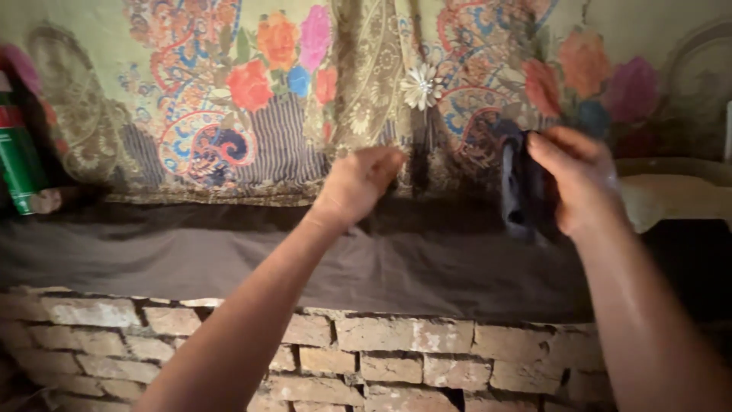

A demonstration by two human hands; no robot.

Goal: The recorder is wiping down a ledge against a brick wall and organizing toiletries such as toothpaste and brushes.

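My left hand reaches forward with its fingers curled at the lower edge of a flowered, paisley cloth that hangs at the back; whether it grips the cloth is unclear. My right hand is raised to the right and holds a dark, flat, upright object, blurred so its kind cannot be told. Below both hands a dark grey cloth lies spread over a ledge.
A rough brick wall runs under the ledge. A green can with a red band stands at the far left. A pale cloth-covered surface sits at the right edge. The light is dim.
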